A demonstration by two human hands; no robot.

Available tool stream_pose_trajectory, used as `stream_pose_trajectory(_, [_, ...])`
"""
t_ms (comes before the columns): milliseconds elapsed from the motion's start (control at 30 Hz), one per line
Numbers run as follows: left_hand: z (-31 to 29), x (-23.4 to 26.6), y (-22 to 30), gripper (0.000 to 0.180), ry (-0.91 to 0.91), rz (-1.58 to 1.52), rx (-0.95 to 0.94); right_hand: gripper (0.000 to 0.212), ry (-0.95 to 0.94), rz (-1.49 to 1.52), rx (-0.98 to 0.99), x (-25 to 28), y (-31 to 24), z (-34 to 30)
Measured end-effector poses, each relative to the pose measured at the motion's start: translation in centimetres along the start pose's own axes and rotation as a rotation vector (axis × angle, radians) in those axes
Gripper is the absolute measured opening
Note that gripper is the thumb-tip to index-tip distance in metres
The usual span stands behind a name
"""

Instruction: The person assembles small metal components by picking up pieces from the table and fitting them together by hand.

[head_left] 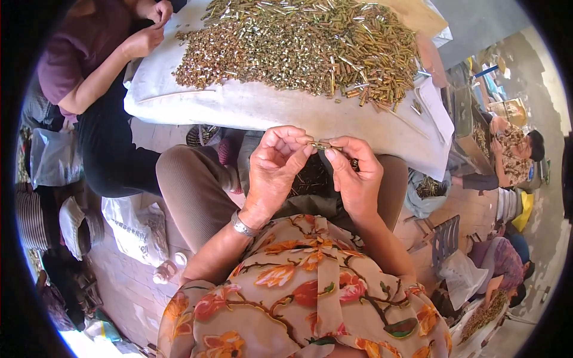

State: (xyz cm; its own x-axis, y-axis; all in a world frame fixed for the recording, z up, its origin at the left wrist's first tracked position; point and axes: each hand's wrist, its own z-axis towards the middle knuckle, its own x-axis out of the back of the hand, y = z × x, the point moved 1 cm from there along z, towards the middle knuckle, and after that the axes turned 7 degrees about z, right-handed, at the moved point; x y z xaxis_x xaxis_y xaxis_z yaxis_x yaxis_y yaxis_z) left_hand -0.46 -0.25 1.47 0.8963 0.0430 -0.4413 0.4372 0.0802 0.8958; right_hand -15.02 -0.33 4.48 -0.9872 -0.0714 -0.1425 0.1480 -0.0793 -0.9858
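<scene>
Above my lap, both hands meet at a small brass-coloured metal pin [319, 145]. My left hand [276, 164] pinches one end between thumb and fingertips, and a silver watch sits on that wrist. Thumb and forefinger of my right hand [357, 173] close on the other end. Several more small brass-coloured pieces [354, 164] show in the curl of my right fingers. Below the hands, between my knees, a dark container [310, 179] has thin metal pins in it, partly hidden by my hands.
Ahead stands a table with a white cover [173, 113], heaped with short ring-like pieces [239, 59] and longer metal pins [376, 59]. A co-worker [89, 65] sits at the left. Bags [137, 230] lie on the floor, and a bag of metal pieces [428, 191] stands right.
</scene>
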Motion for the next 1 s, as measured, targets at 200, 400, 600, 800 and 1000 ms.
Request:
stream_pose_trajectory(200, [-0.1,-0.5,0.6,0.025,0.013,0.043,-0.047,0.016,-0.006,-0.141,0.256,0.0,0.3,0.2])
stream_pose_trajectory(400, [0.5,1.1,1.7,0.021,-0.215,0.118,0.013,0.013,-0.164,-0.073,-0.041,1.7,-0.9,1.0])
stream_pose_trajectory(600, [2.2,2.3,2.3,0.015,-0.762,-0.101,0.406,0.015,-0.459,0.269,-0.38,3.0,-0.9,1.5])
stream_pose_trajectory(800, [2.6,1.6,0.3,0.021,-0.677,-0.129,0.41,0.018,-0.362,0.401,-0.421,2.7,0.8,0.9])
stream_pose_trajectory(1000, [8.4,0.1,-2.4,0.014,-0.309,0.836,0.055,0.022,-0.151,0.585,-0.576,6.1,3.6,5.1])
